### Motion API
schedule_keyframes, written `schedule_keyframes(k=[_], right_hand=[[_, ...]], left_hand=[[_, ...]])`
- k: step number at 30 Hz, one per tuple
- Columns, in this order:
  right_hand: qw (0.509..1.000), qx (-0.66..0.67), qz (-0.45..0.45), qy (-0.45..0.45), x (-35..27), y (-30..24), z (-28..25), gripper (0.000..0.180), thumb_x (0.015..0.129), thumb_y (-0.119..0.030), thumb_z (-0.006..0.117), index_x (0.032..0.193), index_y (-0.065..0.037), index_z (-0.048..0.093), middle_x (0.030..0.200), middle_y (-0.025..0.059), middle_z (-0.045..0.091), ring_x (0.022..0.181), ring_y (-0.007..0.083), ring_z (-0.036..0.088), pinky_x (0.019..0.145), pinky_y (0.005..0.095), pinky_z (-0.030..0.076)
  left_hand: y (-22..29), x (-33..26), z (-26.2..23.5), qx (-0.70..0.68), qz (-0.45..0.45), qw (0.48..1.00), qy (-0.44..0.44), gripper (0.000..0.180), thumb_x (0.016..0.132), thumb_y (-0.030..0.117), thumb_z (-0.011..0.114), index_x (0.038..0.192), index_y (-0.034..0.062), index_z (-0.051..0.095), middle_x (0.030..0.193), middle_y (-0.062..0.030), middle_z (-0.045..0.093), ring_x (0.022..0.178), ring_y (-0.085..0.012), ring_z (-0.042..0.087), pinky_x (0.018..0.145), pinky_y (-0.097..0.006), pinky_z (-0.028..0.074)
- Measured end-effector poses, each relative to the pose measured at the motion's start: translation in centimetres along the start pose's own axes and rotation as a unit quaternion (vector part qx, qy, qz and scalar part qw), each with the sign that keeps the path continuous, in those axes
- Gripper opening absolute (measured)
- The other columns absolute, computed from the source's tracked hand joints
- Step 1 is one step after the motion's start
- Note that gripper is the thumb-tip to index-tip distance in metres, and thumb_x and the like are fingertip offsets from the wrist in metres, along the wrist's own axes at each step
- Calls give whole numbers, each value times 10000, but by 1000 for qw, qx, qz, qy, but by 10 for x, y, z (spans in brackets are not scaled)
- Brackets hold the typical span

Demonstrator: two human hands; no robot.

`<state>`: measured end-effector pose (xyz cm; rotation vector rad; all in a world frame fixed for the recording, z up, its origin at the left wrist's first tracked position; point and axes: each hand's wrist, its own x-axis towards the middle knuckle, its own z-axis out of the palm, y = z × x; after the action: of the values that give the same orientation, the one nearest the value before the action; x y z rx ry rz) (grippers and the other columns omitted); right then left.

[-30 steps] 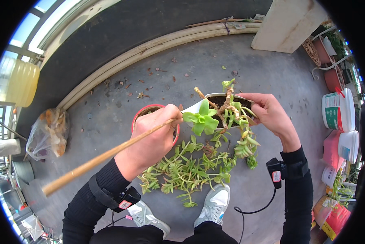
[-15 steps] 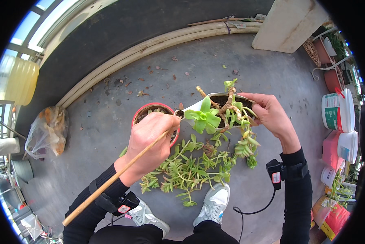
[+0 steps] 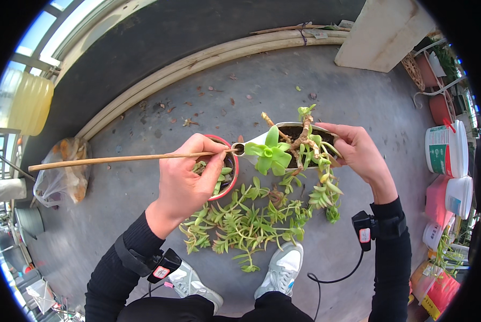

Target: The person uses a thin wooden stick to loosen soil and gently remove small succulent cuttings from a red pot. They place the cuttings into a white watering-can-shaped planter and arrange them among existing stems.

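Our left hand, closed on the bamboo stick, has swung it level leftward over the red pot, while our right hand grips the white pot, bare floor beyond.

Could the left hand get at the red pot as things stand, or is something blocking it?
Probably yes: the left hand hovers right over the red pot, nothing between them. But its fingers are closed on a long wooden stick, so it isn't free to grasp.

Matt wooden stick, glossy red pot, rough concrete floor.
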<state>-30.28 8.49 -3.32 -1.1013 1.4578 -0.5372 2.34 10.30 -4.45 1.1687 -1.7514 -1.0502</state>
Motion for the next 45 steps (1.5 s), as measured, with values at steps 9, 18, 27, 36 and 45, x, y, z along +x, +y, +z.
schedule_keyframes(k=[9,18,27,36,45], right_hand=[[1000,-4,-5,5,-1,2,2,496,904,58,391,1333,-28,625,856,-10,624,676,39,537,604,208,479],[999,-13,16,29,3,1,6,492,903,58,411,1334,-39,628,786,-68,549,645,10,469,595,196,470],[999,-33,17,29,4,4,2,495,906,59,405,1334,-45,631,769,-73,538,635,7,468,567,202,455],[999,-33,14,33,0,2,3,492,897,65,395,1310,-30,645,754,-62,531,612,20,440,546,195,416],[998,-45,6,37,0,-1,8,509,879,78,390,1311,-20,641,724,-45,524,591,36,433,528,213,397]], left_hand=[[5,5,5,-6,-31,999,21,35,928,-24,646,940,-49,626,903,-84,694,794,-109,689,705,-234,571],[-6,4,-3,-74,-68,995,11,9,935,-40,615,927,-39,620,907,-94,700,778,-120,696,688,-243,573],[-19,7,-7,-93,-10,995,-36,67,933,-93,559,929,-33,588,912,-96,699,801,-135,693,721,-260,573],[-21,5,-9,-127,-21,991,-35,147,894,-160,489,931,-40,564,945,-120,690,811,-139,692,727,-266,578],[1,12,8,37,129,991,15,176,777,-155,586,877,-11,576,745,-117,641,701,-264,663,601,-340,508]])
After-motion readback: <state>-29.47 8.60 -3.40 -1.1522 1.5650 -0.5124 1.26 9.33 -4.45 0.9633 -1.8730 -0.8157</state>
